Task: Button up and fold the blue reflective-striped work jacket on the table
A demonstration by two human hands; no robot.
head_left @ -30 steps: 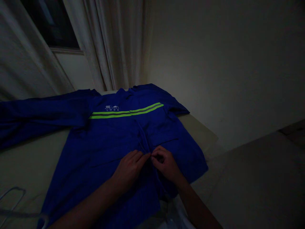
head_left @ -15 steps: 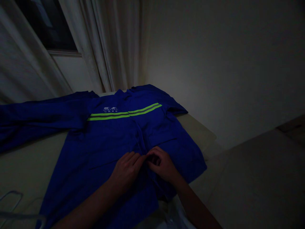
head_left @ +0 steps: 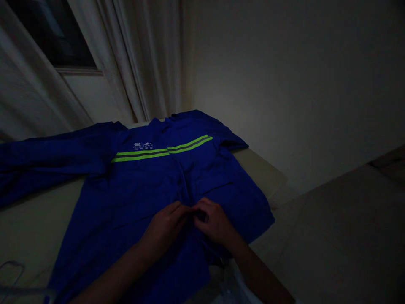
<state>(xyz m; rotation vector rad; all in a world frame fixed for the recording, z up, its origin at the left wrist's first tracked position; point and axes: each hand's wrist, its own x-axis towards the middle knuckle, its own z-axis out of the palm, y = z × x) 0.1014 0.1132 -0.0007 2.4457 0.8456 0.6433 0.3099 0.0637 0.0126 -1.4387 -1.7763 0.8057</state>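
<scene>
A blue work jacket (head_left: 139,185) lies spread on its back, front side up, with a yellow-green and grey stripe (head_left: 142,155) across the chest and a white logo on the chest. Its sleeves reach out to the left and right. Over the lower part of the front opening, my left hand (head_left: 167,223) pinches the edge of the cloth. Fingertip to fingertip with it, my right hand (head_left: 213,219) is curled closed on the same front edge. What lies exactly between the fingertips, cloth or a button, is hidden and too dark to tell.
The jacket rests on a pale flat surface (head_left: 25,228). A thin, light wire-like frame (head_left: 19,289) is at the lower left. Behind stand pale curtains (head_left: 126,63), a dark window (head_left: 53,33) and a plain wall (head_left: 284,84). The floor (head_left: 341,236) shows at the right.
Both hands remain together at the front edge, with only slight finger shifts. The view has moved a little, so the jacket appears slightly further left.
</scene>
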